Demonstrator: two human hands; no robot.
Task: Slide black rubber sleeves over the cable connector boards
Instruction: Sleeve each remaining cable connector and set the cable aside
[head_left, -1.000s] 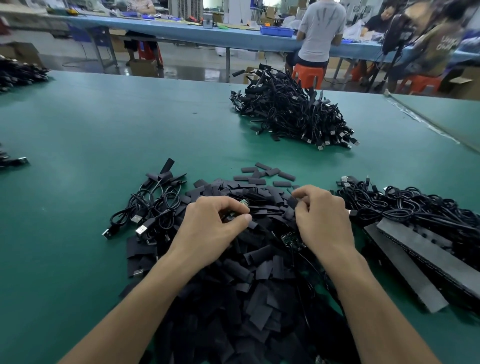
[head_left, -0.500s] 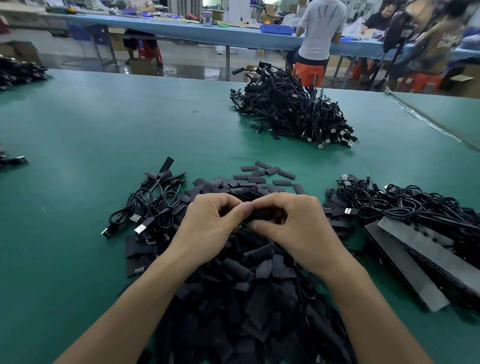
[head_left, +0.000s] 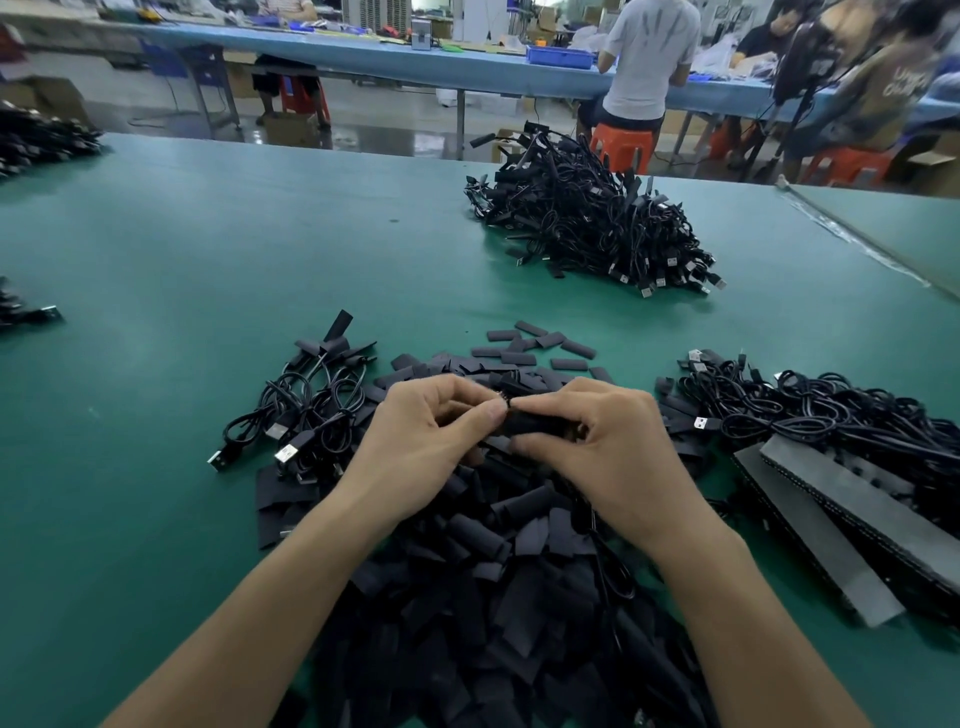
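Note:
A large heap of flat black rubber sleeves (head_left: 498, 587) covers the green table in front of me. Above it, my right hand (head_left: 608, 457) pinches a black sleeve (head_left: 535, 423) between thumb and fingers. My left hand (head_left: 421, 447) meets it fingertip to fingertip and pinches the small connector board end (head_left: 503, 401) at the sleeve's mouth. The board is mostly hidden by my fingers. The cable runs down out of sight into the heap.
A bundle of black USB cables (head_left: 306, 415) lies left of the heap, another bundle (head_left: 831, 415) on the right over long grey foam strips (head_left: 831, 525). A big cable pile (head_left: 587, 228) sits further back. People work at a blue bench (head_left: 467, 67) beyond.
My hands were apart in the heap, then came together. Now they hold a sleeve and board end between them, slightly raised above the pile.

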